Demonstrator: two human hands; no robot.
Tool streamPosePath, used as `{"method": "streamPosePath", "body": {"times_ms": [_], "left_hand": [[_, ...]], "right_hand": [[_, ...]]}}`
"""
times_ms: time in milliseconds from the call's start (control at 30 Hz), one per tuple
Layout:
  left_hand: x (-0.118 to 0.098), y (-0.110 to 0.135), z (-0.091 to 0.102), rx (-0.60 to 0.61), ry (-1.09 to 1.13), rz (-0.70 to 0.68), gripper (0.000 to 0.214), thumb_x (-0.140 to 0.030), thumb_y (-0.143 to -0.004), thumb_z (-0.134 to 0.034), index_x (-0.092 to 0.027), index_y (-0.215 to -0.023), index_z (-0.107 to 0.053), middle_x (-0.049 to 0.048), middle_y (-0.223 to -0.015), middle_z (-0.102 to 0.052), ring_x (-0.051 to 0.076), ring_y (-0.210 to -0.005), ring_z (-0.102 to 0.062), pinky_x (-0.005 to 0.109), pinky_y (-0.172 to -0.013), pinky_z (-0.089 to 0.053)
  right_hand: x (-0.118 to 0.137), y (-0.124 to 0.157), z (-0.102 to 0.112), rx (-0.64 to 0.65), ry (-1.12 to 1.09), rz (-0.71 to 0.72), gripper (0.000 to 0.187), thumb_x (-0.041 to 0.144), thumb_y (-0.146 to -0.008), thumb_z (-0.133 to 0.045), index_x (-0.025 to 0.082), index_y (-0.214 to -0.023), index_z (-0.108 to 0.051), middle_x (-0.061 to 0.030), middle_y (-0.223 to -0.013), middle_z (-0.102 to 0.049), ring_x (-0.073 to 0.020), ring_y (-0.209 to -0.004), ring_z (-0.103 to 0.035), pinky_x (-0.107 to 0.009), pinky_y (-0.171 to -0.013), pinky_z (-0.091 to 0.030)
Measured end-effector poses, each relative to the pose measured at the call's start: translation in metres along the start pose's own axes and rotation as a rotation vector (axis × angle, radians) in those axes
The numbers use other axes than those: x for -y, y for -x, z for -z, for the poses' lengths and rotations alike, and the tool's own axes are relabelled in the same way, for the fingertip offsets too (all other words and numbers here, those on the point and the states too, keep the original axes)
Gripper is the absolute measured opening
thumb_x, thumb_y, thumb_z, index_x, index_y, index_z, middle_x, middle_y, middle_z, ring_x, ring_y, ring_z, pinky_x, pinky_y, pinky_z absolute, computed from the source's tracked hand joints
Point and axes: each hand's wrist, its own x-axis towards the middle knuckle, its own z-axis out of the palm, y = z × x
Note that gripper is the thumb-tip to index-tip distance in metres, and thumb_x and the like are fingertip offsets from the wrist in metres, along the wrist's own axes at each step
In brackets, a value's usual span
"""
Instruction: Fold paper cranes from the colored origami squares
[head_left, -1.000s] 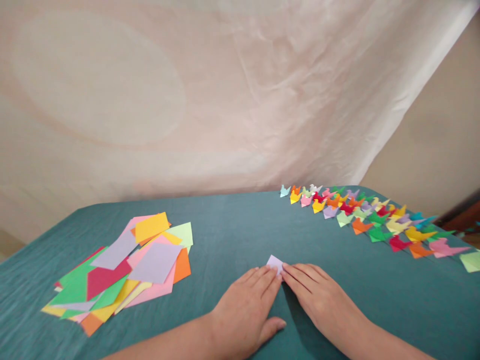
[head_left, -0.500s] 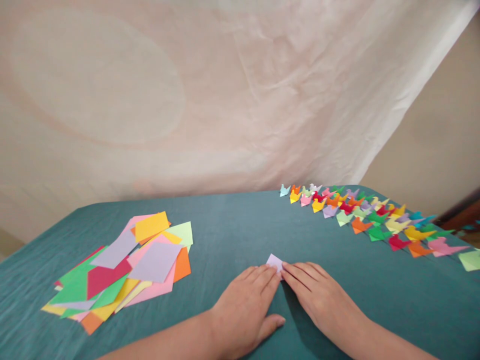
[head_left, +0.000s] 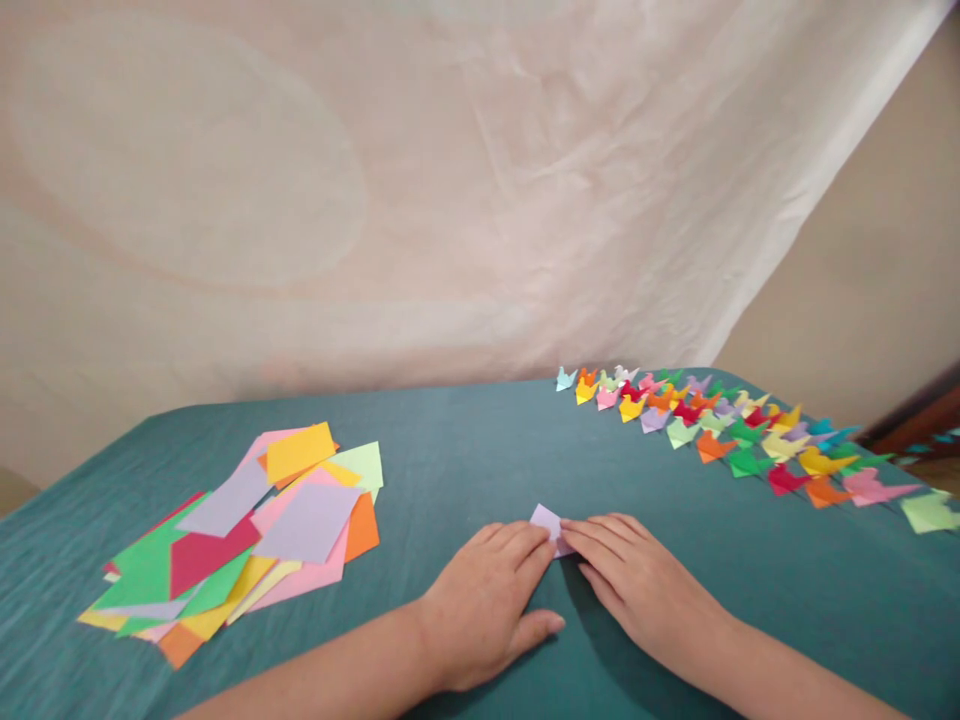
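My left grip lies flat, thumb spread, fingertips on a small lilac paper near the middle of the tabletop, hiding part of it. My right grip touches its right side; whether it pinches, I cannot tell. At right, paper birds overlap, far ones indistinct.

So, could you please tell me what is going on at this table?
A person's left hand and right hand are both on a small lilac paper, partly covering it, on the teal-covered table. A loose pile of colored paper sheets lies to the left, and rows of folded paper birds stand to the right.
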Motion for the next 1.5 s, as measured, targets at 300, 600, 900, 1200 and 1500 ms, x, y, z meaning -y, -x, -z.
{"method": "streamPosePath", "body": {"times_ms": [300, 600, 900, 1200, 1500], "left_hand": [[0.000, 0.000, 0.001, -0.013, -0.031, -0.016, 0.052, -0.049, -0.090, -0.039, -0.016, -0.131, -0.039, 0.0110, -0.133, -0.044, 0.026, -0.121, -0.040, 0.040, -0.102, -0.032], [0.001, -0.001, -0.002, -0.012, -0.060, -0.007, 0.053, -0.049, -0.089, -0.042, -0.016, -0.130, -0.040, 0.0106, -0.133, -0.045, 0.026, -0.120, -0.041, 0.040, -0.102, -0.032], [0.001, -0.003, -0.002, -0.007, -0.083, -0.014, 0.053, -0.049, -0.088, -0.043, -0.017, -0.130, -0.041, 0.0102, -0.132, -0.046, 0.025, -0.120, -0.043, 0.039, -0.101, -0.033], [-0.002, -0.003, -0.001, 0.012, -0.109, -0.015, 0.054, -0.050, -0.089, -0.040, -0.016, -0.131, -0.040, 0.0112, -0.134, -0.045, 0.026, -0.120, -0.044, 0.040, -0.101, -0.033], [-0.003, -0.003, -0.002, 0.000, -0.137, -0.021, 0.052, -0.050, -0.088, -0.042, -0.017, -0.128, -0.042, 0.0112, -0.130, -0.048, 0.026, -0.119, -0.045, 0.041, -0.101, -0.032]], "right_hand": [[-0.016, 0.000, 0.031, 0.041, -0.017, -0.078, 0.043, 0.001, -0.081, -0.038, 0.019, -0.115, -0.058, -0.0061, -0.117, -0.060, -0.0194, -0.108, -0.051, -0.039, -0.092, -0.044], [0.003, 0.014, 0.002, 0.027, 0.038, -0.002, 0.038, 0.006, -0.083, -0.043, 0.015, -0.117, -0.058, -0.0086, -0.116, -0.061, -0.0219, -0.108, -0.048, -0.041, -0.093, -0.040], [0.004, 0.013, 0.000, 0.063, 0.064, -0.038, 0.040, 0.006, -0.082, -0.045, 0.015, -0.119, -0.055, -0.0101, -0.113, -0.060, -0.0216, -0.107, -0.048, -0.039, -0.092, -0.041], [0.002, 0.013, -0.002, 0.115, 0.044, -0.051, 0.045, 0.010, -0.082, -0.052, 0.021, -0.126, -0.050, -0.0077, -0.115, -0.057, -0.0239, -0.111, -0.044, -0.042, -0.096, -0.035], [0.003, 0.014, -0.006, 0.069, 0.122, -0.038, 0.039, 0.017, -0.083, -0.055, 0.025, -0.122, -0.053, -0.0057, -0.112, -0.059, -0.0234, -0.113, -0.045, -0.043, -0.098, -0.032]]}}
